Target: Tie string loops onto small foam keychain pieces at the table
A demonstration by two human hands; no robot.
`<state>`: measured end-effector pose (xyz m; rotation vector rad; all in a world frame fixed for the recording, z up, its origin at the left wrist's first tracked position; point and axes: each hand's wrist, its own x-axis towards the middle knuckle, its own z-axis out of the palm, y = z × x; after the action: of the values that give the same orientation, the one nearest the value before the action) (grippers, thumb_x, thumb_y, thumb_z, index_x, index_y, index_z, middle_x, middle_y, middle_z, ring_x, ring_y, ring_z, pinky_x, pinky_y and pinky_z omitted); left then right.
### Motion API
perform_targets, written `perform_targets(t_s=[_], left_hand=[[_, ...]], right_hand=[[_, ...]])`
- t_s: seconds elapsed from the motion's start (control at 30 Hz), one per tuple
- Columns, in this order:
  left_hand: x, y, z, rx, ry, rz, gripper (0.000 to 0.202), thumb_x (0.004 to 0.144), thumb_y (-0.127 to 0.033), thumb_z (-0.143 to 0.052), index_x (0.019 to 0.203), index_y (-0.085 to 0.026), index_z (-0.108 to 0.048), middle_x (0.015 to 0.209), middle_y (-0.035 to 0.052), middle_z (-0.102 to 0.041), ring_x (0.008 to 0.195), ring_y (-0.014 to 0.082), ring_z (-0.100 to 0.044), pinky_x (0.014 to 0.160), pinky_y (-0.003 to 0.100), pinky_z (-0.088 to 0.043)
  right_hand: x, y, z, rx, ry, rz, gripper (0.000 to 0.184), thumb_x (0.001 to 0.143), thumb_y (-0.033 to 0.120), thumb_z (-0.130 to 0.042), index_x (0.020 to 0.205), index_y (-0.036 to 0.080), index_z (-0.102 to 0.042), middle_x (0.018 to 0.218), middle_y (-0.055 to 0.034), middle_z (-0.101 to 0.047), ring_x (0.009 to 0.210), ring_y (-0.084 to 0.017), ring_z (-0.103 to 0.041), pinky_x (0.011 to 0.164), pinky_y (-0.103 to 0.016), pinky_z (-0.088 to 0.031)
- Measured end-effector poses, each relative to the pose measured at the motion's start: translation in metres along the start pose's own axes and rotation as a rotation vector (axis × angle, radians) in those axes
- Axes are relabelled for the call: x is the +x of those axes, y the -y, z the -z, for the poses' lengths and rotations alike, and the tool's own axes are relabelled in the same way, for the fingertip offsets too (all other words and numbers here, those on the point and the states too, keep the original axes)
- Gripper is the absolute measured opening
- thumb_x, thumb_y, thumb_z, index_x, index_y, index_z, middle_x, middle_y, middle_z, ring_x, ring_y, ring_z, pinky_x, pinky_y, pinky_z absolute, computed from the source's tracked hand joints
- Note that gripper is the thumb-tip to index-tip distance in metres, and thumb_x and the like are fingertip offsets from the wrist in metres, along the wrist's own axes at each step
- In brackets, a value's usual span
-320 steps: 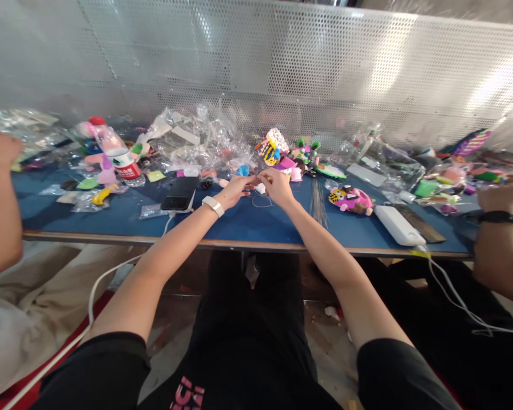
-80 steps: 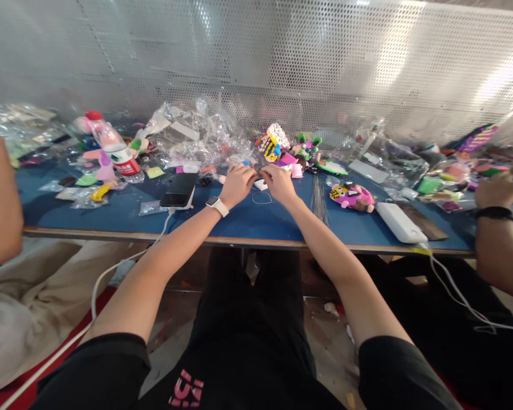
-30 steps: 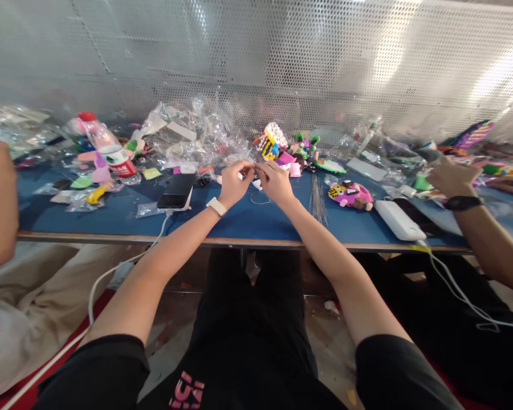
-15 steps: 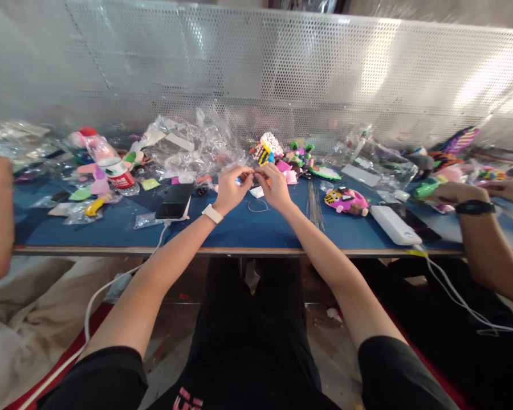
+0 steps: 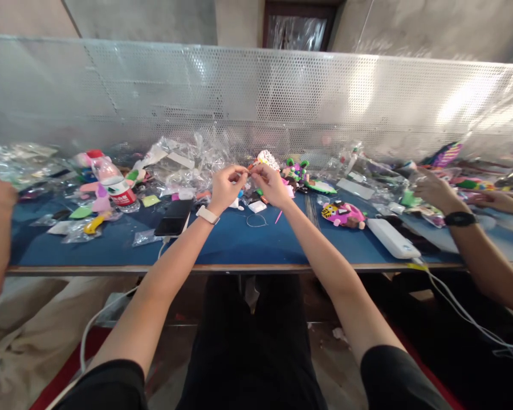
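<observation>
My left hand (image 5: 227,187) and my right hand (image 5: 271,185) meet fingertip to fingertip above the blue table. Both are closed in a pinch around something tiny, which the fingers mostly hide. Below them lie a small white block (image 5: 257,206) and a thin loop of wire (image 5: 257,221). Close to my right wrist is a thin pink stick (image 5: 279,216). Just behind my right hand sits a clay piece with a white beaded top (image 5: 267,159). A green and black clay figure (image 5: 297,168) stands to its right.
A black phone (image 5: 173,218) and a bottle with a red label (image 5: 122,193) are on the left. At right lie thin wires (image 5: 312,209), a pink clay figure (image 5: 344,214) and a white power bank (image 5: 393,238). Co-workers' hands (image 5: 438,191) show at both sides. Clear plastic bags line the back.
The view has tilted up, so the table appears lower. My hands stay pinched together, turned slightly. The pink stick shows now beside my right wrist. The right co-worker's hand has lifted.
</observation>
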<state>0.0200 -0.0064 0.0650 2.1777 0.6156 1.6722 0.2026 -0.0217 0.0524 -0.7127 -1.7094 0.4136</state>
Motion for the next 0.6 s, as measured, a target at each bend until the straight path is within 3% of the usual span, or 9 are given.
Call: perform_targets(t_s=[0.17, 0.4, 0.5, 0.6], left_hand=[[-0.012, 0.009, -0.005, -0.025, 0.001, 0.057, 0.026, 0.096, -0.044, -0.071, 0.091, -0.019, -0.073, 0.064, 0.0004, -0.069, 0.052, 0.0115, -0.059, 0.051, 0.023, -0.045], [-0.02, 0.018, -0.011, -0.002, 0.052, 0.077, 0.022, 0.096, -0.039, -0.071, 0.09, -0.018, -0.073, 0.073, 0.003, -0.073, 0.058, 0.0121, -0.062, 0.056, 0.024, -0.049], [-0.023, 0.018, -0.013, 0.01, 0.064, 0.064, 0.019, 0.096, -0.036, -0.071, 0.089, -0.019, -0.073, 0.071, 0.0022, -0.072, 0.059, 0.0123, -0.063, 0.057, 0.024, -0.049], [-0.025, 0.018, -0.014, 0.014, 0.054, 0.049, 0.016, 0.096, -0.034, -0.073, 0.09, -0.019, -0.073, 0.072, 0.0022, -0.072, 0.059, 0.0127, -0.064, 0.058, 0.025, -0.05]], right_hand=[[-0.016, -0.014, -0.012, 0.038, -0.057, -0.053, 0.024, 0.105, 0.046, -0.063, 0.116, 0.025, -0.057, 0.093, -0.0025, -0.067, 0.088, -0.017, -0.067, 0.084, -0.033, -0.057], [-0.027, -0.025, -0.013, 0.135, 0.028, -0.13, 0.035, 0.103, 0.043, -0.065, 0.133, 0.029, -0.054, 0.087, 0.0006, -0.065, 0.082, -0.017, -0.069, 0.08, -0.035, -0.063], [-0.031, -0.021, -0.013, 0.079, 0.051, -0.09, 0.043, 0.097, 0.04, -0.073, 0.134, 0.029, -0.055, 0.09, -0.0008, -0.066, 0.085, -0.019, -0.069, 0.081, -0.037, -0.064], [-0.034, -0.016, -0.012, 0.02, 0.029, -0.072, 0.039, 0.095, 0.04, -0.076, 0.128, 0.029, -0.058, 0.092, -0.0014, -0.068, 0.09, -0.02, -0.071, 0.085, -0.037, -0.065]])
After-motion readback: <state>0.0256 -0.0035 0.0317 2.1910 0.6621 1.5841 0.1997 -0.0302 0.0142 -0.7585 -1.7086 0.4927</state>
